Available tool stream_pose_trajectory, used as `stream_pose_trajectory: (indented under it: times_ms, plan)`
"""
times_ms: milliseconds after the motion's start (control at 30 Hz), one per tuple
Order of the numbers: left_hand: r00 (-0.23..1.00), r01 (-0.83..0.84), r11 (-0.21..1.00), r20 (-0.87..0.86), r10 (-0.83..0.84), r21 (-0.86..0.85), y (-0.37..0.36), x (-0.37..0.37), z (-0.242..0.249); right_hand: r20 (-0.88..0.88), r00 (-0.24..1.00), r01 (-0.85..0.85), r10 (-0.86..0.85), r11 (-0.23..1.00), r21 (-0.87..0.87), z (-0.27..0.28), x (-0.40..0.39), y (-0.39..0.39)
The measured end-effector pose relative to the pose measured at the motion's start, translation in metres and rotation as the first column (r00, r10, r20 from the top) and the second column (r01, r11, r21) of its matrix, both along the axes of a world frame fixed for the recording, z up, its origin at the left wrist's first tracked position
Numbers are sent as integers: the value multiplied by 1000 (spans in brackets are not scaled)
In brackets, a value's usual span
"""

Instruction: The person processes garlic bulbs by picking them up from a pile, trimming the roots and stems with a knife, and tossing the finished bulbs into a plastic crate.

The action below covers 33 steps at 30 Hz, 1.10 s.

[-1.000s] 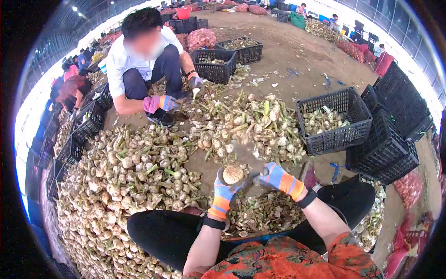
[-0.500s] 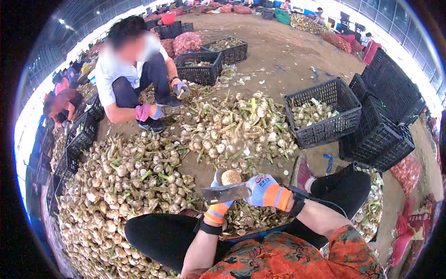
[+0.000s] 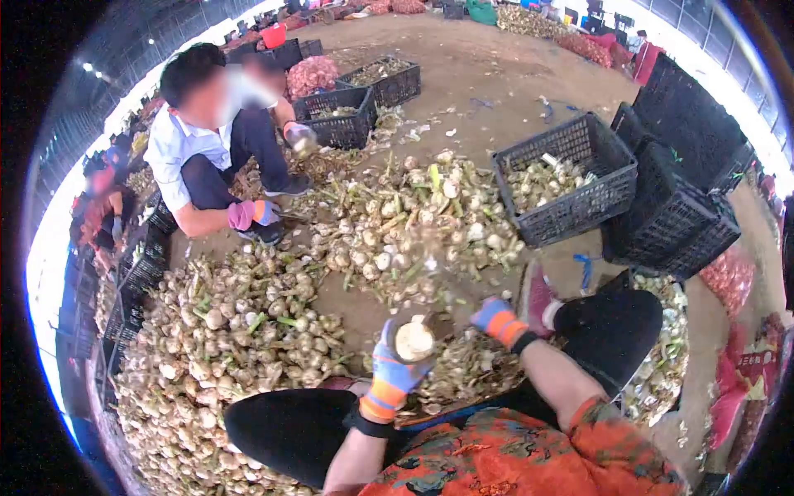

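My left hand (image 3: 392, 369), in a blue and orange glove, is closed around a garlic bulb (image 3: 414, 341) with a pale cut face turned up. To its right, apart from the bulb, my right hand (image 3: 499, 321) is closed on the handle of a broad-bladed knife (image 3: 453, 288). The blade is smeared by motion and points away from me, up and left. Below both hands, between my legs, lie garlic trimmings (image 3: 463, 372). Ahead lies a heap of garlic with stalks (image 3: 413, 219), and a larger garlic heap (image 3: 215, 331) spreads along my left side.
A black crate (image 3: 579, 211) with garlic in it stands ahead on the right, beside stacked black crates (image 3: 670, 215). A co-worker (image 3: 194, 157) squats at the front left with gloved hands over the heap. More crates (image 3: 343, 128) and red net sacks (image 3: 313, 76) stand behind.
The knife has swung away from the bulb, forward and right, with my right hand. My left hand has turned the bulb's cut face up. The view has shifted slightly. The co-worker's hand has moved.
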<state>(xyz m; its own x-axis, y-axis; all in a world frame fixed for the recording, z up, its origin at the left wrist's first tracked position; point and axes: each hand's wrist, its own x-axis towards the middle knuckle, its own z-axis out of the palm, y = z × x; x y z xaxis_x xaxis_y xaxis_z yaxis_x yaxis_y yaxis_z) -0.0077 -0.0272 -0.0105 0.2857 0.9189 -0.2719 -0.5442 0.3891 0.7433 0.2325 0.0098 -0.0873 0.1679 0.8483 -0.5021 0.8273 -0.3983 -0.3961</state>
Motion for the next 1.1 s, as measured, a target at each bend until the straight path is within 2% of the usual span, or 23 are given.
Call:
stream_pose_trajectory:
  times_ms: [33,67,100,133,167,200,267,300,333,400,533,600,633,700,733,767,800,867,933,1000,1033,1067,1100]
  plan:
    - [897,102,941,-439,52,322,1,-10,-4,-46,997,77,-68,964,255,-30,13,6]
    - [631,324,790,-741,230,521,0,-13,-12,-95,987,156,-126,862,482,-60,26,11]
    - [859,89,922,-497,121,377,4,-13,-17,-266,942,11,203,776,631,-82,23,22]
    - [981,-78,987,-166,101,142,16,-12,-22,-262,945,12,196,779,627,-102,28,17]
    - [985,-164,984,51,167,-66,31,-17,-50,-545,829,209,125,835,509,-53,2,8]
    - [985,-171,980,-14,174,101,31,-22,-44,-776,630,361,35,871,332,-15,-20,3]
    - [973,-103,944,-167,162,314,35,-21,-41,-764,609,233,212,873,428,-3,-40,-9]
    - [960,-165,977,204,190,-133,29,-18,-16,-892,419,245,166,926,288,-3,-52,-11]
    - [937,-218,965,244,249,-146,31,-15,-5,-925,340,244,169,934,260,5,-63,-21]
    - [913,-270,948,268,307,-166,33,-19,-26,-788,533,126,307,892,433,6,-79,-27]
    - [886,-295,921,288,364,-256,30,-13,-11,-847,460,77,267,938,337,45,-90,-29]
    - [942,-221,963,223,253,-157,23,-4,4,-661,686,97,304,862,497,0,-93,-28]
    - [888,-171,955,383,257,-243,19,-12,-6,-599,679,-263,424,903,341,-43,-71,-10]
    - [893,-349,937,310,326,23,27,-32,-17,-65,972,-233,225,958,-166,-155,-50,-5]
    - [861,-497,827,266,434,262,39,-42,-18,-54,972,-235,229,962,-138,-153,-28,13]
    - [772,-595,779,407,488,195,47,-71,-13,-733,658,114,-174,985,-131,-157,-10,6]
    - [658,-680,726,520,544,100,47,-112,-4,-921,-153,352,-358,851,-389,-163,-2,-10]
    - [499,-815,561,668,551,146,57,-171,32,-950,209,387,-231,912,-137,-22,-11,5]
    - [146,-740,615,828,541,-272,56,-168,65,-942,223,532,-250,841,-97,-45,-13,36]
    - [166,-781,535,718,676,-323,72,-163,26,-931,232,663,-281,746,-60,-101,-17,72]
    - [543,-839,515,307,781,175,77,-157,-12,-807,550,582,-214,792,186,-141,-21,96]
    - [557,-560,588,-260,789,584,80,-148,-34,-582,803,419,-131,818,393,-161,-28,112]
    - [680,-729,674,14,733,120,79,-120,-13,-452,886,289,-103,886,363,-137,-42,120]
